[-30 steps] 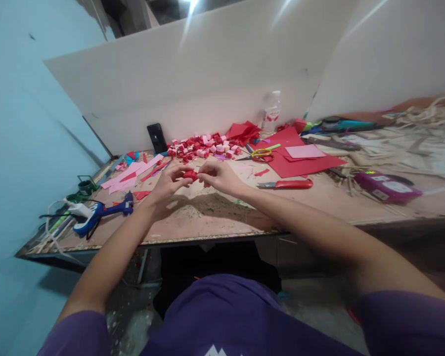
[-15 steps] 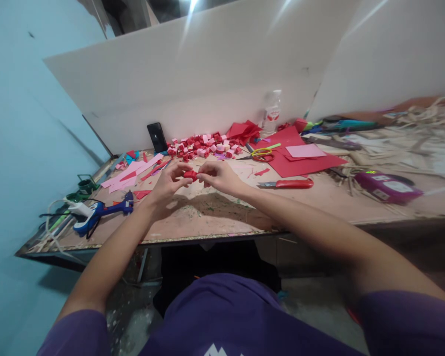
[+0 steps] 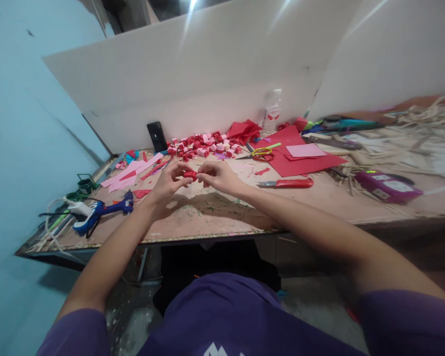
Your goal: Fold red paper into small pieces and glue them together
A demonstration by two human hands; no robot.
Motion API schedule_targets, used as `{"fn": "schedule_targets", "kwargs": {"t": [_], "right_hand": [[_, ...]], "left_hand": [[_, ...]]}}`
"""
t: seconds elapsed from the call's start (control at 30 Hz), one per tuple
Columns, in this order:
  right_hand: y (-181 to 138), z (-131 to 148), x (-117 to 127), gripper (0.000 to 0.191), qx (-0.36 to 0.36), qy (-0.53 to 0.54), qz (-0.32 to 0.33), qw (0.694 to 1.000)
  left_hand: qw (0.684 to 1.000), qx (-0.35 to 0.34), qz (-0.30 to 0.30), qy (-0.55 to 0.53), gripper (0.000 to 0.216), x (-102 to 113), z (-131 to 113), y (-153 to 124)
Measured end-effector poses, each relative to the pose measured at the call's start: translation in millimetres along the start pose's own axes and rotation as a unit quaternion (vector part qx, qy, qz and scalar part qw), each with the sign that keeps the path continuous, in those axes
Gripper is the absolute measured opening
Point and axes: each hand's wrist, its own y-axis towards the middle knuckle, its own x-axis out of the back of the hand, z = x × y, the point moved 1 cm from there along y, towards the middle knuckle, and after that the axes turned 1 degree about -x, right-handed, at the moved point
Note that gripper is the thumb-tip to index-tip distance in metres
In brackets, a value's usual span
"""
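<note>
A small red folded-paper box [image 3: 190, 174] is held above the table between my two hands. My left hand [image 3: 169, 180] is closed on its left side, thumb below and fingers above. From the right, my right hand [image 3: 218, 176] pinches the box's other end with thumb and forefinger. Just behind them lies a pile of little red and pink paper boxes [image 3: 203, 145]. Pink paper strips [image 3: 124, 174] and red scraps lie left of my left hand.
A red-handled utility knife [image 3: 293, 183], yellow-handled scissors [image 3: 262, 152] and red paper sheets [image 3: 300, 165] lie to the right. A blue glue gun [image 3: 114, 207] rests at left. A phone [image 3: 156, 137] and a clear bottle [image 3: 272, 116] stand against the board. A purple device [image 3: 387, 188] sits far right.
</note>
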Motion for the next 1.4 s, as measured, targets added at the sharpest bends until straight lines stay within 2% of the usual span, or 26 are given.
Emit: {"fn": "schedule_targets", "kwargs": {"t": [0.4,0.53,0.73,0.9,1.07,1.4], "right_hand": [[2,-4,-1,0.017,-0.009,0.011,0.002,1.000],[5,-2,5,0.020,-0.017,0.038,0.001,0.999],[8,-5,16,0.025,-0.050,0.068,-0.003,0.996],[9,-12,12,0.019,-0.038,0.052,0.021,0.998],[7,-18,4,0.021,-0.030,0.034,0.046,0.998],[5,-23,-1,0.023,-0.032,-0.030,0.029,0.999]], "left_hand": [[1.000,0.012,-0.002,-0.014,0.026,1,2,0],[1.000,0.019,-0.001,-0.020,0.033,4,6,2],[0.999,0.012,0.005,-0.029,0.032,6,8,4],[0.999,0.024,0.033,-0.020,0.039,2,5,2],[0.998,0.045,0.042,0.016,0.044,-3,3,-1],[0.997,0.004,0.044,0.065,0.034,-5,6,-1]]}}
